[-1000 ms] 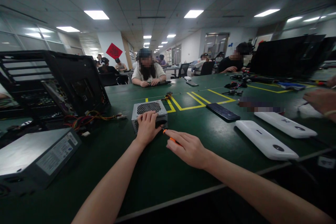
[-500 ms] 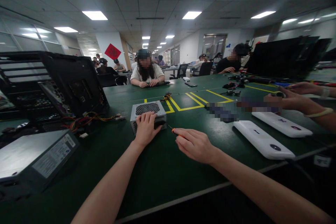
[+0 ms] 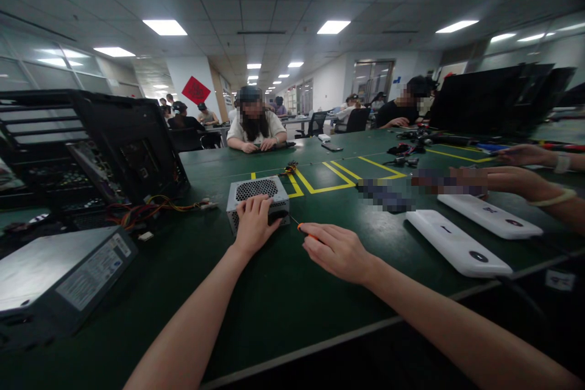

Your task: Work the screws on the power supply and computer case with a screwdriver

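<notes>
In the head view a grey metal computer power supply with a perforated top sits on the green table. My left hand grips its near side, fingers over the top and thumb along the front face. Closed around the orange-and-black handle of a screwdriver is my right hand. The screwdriver's thin shaft points left at the power supply's right end. I cannot tell whether its tip sits in a screw. A bundle of wires lies behind the power supply.
An open black computer case stands at left, with loose cables and a second power supply before it. Two white devices lie at right, near another person's hands. A person sits opposite. Yellow tape marks the green tabletop.
My right hand and the screwdriver have shifted very slightly left. My left hand stays in place on the power supply. At right, the other person's nearer hand has moved a little.
</notes>
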Demonstrator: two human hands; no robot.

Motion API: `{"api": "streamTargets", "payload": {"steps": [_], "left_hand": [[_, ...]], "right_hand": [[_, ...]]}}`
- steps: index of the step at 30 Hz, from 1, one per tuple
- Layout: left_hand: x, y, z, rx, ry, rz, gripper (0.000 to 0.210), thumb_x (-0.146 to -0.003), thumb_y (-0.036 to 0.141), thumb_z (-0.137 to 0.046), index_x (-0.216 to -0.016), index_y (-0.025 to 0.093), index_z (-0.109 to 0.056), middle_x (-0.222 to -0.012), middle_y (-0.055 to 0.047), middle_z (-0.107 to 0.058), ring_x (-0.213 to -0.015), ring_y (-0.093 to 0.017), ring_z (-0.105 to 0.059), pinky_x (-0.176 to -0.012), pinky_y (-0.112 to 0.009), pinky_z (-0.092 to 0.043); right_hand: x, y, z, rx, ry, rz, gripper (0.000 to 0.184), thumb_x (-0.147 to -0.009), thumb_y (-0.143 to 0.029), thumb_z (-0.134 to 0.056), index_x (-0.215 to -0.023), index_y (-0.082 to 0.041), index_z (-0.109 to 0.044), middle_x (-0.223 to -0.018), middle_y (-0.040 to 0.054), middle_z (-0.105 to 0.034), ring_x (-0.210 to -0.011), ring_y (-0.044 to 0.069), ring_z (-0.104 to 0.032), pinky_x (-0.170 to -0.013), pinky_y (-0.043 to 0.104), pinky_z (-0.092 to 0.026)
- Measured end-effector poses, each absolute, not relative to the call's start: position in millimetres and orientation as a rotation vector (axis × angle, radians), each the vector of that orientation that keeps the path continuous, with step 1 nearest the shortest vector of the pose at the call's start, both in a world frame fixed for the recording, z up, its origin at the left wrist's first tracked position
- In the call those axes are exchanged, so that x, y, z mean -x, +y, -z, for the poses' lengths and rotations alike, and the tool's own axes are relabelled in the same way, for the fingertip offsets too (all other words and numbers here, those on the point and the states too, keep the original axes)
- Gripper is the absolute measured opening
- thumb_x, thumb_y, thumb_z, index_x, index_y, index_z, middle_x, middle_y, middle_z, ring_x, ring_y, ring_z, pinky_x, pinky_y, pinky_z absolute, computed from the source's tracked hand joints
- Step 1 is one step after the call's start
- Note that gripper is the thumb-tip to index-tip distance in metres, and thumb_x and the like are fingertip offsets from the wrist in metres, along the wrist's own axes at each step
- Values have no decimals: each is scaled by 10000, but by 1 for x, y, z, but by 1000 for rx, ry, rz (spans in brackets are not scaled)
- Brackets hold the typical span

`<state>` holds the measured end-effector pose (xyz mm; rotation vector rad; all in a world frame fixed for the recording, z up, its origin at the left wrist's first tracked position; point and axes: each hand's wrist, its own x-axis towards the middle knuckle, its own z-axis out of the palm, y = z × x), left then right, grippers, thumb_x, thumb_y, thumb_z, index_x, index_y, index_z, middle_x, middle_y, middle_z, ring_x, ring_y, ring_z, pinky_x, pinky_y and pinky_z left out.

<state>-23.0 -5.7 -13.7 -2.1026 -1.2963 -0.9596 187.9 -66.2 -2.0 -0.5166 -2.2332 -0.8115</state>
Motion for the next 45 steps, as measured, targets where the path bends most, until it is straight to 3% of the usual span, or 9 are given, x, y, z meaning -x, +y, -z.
{"api": "streamTargets", "payload": {"steps": [8, 15, 19, 22, 28, 31, 36, 40, 45], "left_hand": [[23, -5, 15, 2107, -1308, 957, 397, -706, 328, -590, -1058, 171, -494, -1124, -125, -529, -1057, -275, -428, -874, -425, -268], [23, -4, 15, 2093, -1323, 948, 395, -715, 348, -580, -1058, 171, -492, -1131, -117, -526, -1061, -269, -424, -885, -423, -262], [23, -5, 15, 2099, -1318, 930, 392, -726, 344, -570, -1067, 171, -483, -1137, -122, -521, -1074, -271, -417, -886, -421, -259], [22, -6, 15, 2095, -1312, 923, 403, -722, 335, -576, -1073, 163, -475, -1136, -128, -516, -1079, -271, -414, -889, -422, -258], [19, -6, 15, 2063, -1332, 922, 428, -707, 356, -588, -1062, 150, -471, -1122, -137, -510, -1062, -276, -419, -884, -435, -262], [18, -6, 15, 2056, -1343, 906, 420, -717, 365, -573, -1059, 145, -468, -1122, -137, -509, -1057, -278, -419, -885, -443, -257], [18, -6, 15, 2055, -1337, 890, 409, -721, 361, -571, -1053, 144, -473, -1122, -137, -510, -1057, -279, -413, -881, -445, -257], [18, -6, 14, 2059, -1335, 894, 392, -720, 356, -576, -1044, 157, -481, -1117, -135, -514, -1049, -281, -413, -865, -443, -265], [18, -6, 14, 2060, -1328, 889, 398, -727, 369, -565, -1049, 150, -479, -1119, -138, -511, -1049, -284, -414, -862, -443, -266]], "right_hand": [[-189, -66, 5, 545, -2258, 810, 73, -826, -159, -471, -862, -157, -535, -1028, 80, -611, -962, 151, -564, -826, 278, -458], [-183, -75, 2, 663, -2226, 841, 160, -828, -304, -492, -871, -157, -539, -912, 85, -618, -733, 151, -581, -641, 274, -461], [-177, -79, 4, 712, -2260, 819, 170, -834, -212, -421, -925, -124, -535, -918, 106, -593, -804, 168, -566, -676, 288, -440], [-175, -80, 6, 681, -2258, 880, 148, -842, -186, -420, -918, -134, -536, -835, 68, -593, -742, 142, -557, -653, 263, -412], [-178, -79, 6, 806, -2177, 928, 184, -846, -311, -463, -785, -156, -543, -626, -4, -533, -528, 96, -456, -525, 247, -293], [-178, -79, 6, 809, -2186, 922, 209, -845, -331, -459, -761, -157, -537, -605, -8, -518, -529, 100, -445, -525, 256, -263], [-176, -79, 5, 758, -2285, 912, 99, -813, -184, -438, -777, -170, -529, -662, 1, -521, -583, 115, -448, -584, 271, -278], [-177, -80, 3, 718, -2392, 859, 81, -776, -215, -456, -750, -181, -525, -762, 32, -547, -661, 150, -465, -658, 306, -302], [-180, -79, 4, 791, -2285, 853, 192, -830, -310, -440, -811, -155, -554, -683, 23, -546, -607, 130, -466, -601, 276, -292]]}}
